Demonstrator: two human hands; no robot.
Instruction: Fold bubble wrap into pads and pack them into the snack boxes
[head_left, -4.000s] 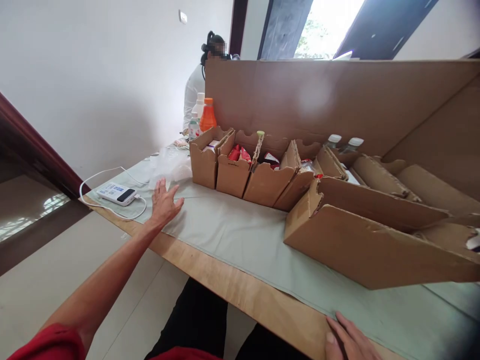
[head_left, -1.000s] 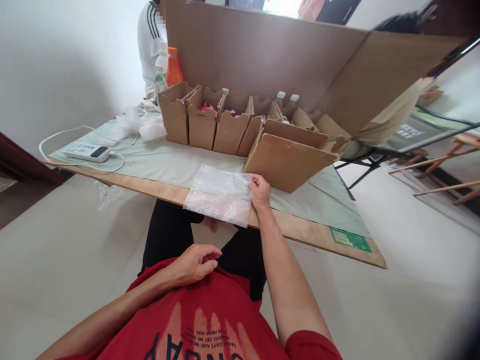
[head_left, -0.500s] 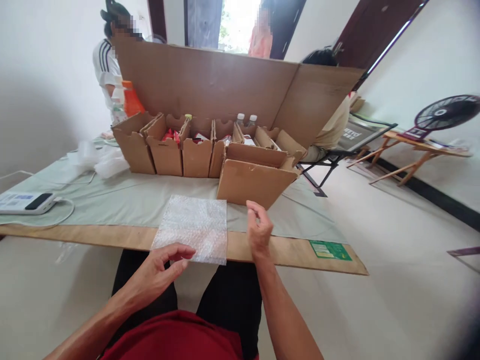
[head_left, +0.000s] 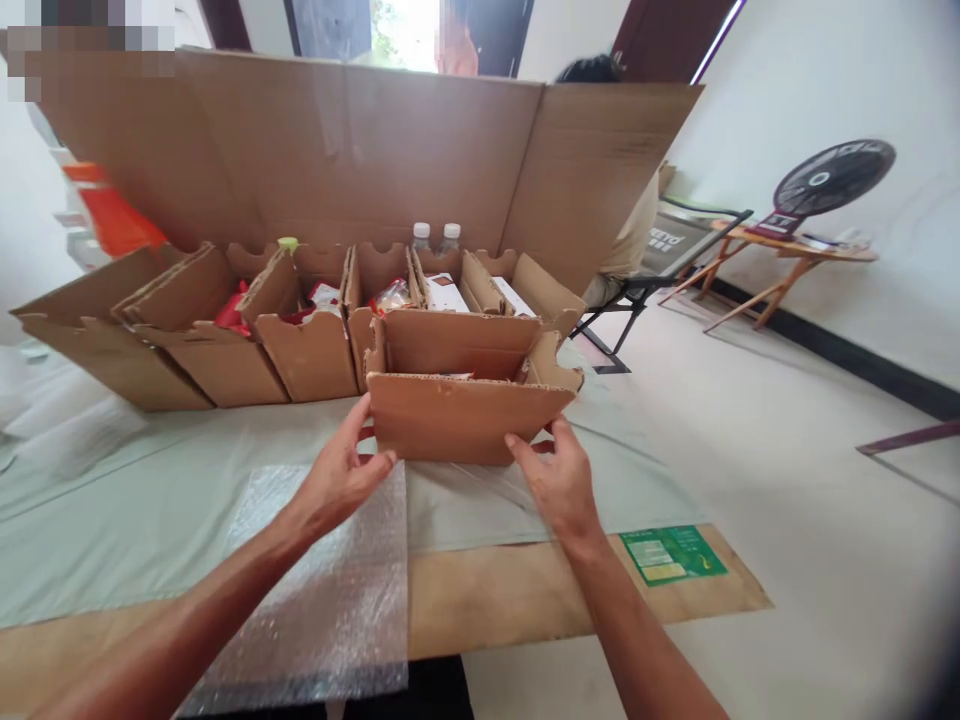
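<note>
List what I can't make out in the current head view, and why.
In the head view:
Contents of the near open brown cardboard box: mostly hidden by its front wall.
Clear bubble-wrap sheet: a strip covered by the left forearm.
Two clear, white-capped bottles: lower parts behind the brown cardboard bins.
Orange plastic bottle: blurred.
Green rectangular label: print too small.

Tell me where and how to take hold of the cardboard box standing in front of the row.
Probably best by both ends of the cardboard box, from left and right together: it is wide and open-topped, and both ends can be reached from the near side.
</note>
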